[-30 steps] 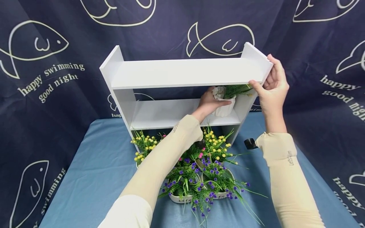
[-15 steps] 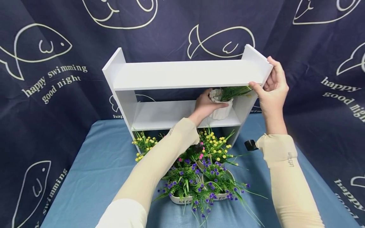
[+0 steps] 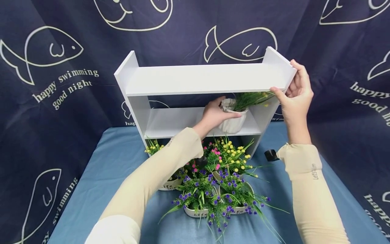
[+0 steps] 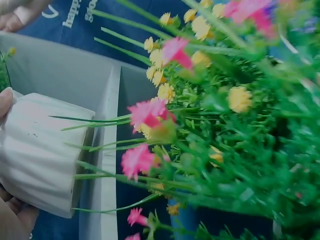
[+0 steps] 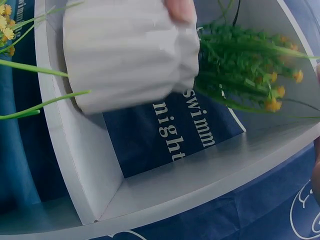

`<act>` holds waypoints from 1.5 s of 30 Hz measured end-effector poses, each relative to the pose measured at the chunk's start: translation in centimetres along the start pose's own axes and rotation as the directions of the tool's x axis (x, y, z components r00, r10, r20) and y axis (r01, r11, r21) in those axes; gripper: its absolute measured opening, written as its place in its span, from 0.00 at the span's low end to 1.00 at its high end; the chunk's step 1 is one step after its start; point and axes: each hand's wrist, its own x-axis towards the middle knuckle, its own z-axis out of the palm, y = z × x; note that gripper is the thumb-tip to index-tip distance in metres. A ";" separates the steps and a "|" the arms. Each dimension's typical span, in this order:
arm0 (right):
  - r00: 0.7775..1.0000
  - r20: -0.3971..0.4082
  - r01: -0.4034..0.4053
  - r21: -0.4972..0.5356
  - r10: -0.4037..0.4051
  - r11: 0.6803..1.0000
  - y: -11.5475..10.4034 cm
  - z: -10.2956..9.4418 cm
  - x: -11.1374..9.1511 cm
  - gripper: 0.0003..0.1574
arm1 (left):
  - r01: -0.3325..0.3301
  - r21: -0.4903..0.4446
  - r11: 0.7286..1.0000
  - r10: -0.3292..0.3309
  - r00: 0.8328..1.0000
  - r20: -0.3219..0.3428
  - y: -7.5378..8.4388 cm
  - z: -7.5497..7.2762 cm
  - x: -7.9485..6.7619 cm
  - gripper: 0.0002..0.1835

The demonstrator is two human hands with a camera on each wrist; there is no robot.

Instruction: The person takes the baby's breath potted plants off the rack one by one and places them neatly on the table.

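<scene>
A white ribbed flowerpot (image 3: 233, 123) with a green yellow-flowered plant (image 3: 248, 101) is at the right end of the middle board of a white shelf unit (image 3: 198, 78). My left hand (image 3: 213, 113) holds this pot from its left side, thumb across the front near the rim. In the right wrist view the pot (image 5: 127, 55) is close to the board's front; whether its base touches the board I cannot tell. My right hand (image 3: 298, 96) grips the upper right side panel, thumb at the front and fingers behind. The left wrist view shows the pot's side (image 4: 42, 150).
Oval planters with purple flowers (image 3: 226, 198) stand on the blue cloth (image 3: 100, 176) before the shelf unit. Behind them are yellow flowers (image 3: 233, 154) and pink flowers (image 3: 214, 154), close below my left forearm. A dark fish-patterned curtain (image 3: 170, 44) hangs behind.
My left hand has shifted the flowerpot leftward and a little toward the front along the middle board. My right hand keeps its hold on the side panel.
</scene>
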 end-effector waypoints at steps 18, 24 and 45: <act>0.999 -0.011 0.030 -0.017 -0.031 0.999 0.2 -0.4 -0.3 0.50 | -0.028 -0.020 0.999 0.029 0.999 0.032 0.6 -4.3 -4.9 0.48; 0.999 -0.031 -0.010 0.007 0.010 1.000 0.1 -0.2 -0.4 0.51 | -0.032 -0.086 0.996 0.037 0.998 0.048 0.7 -5.3 -6.4 0.48; 0.999 -0.047 -0.012 0.045 0.014 0.999 0.1 0.4 0.0 0.52 | -0.155 -0.115 0.981 0.153 0.988 -0.033 0.5 -11.4 -13.1 0.48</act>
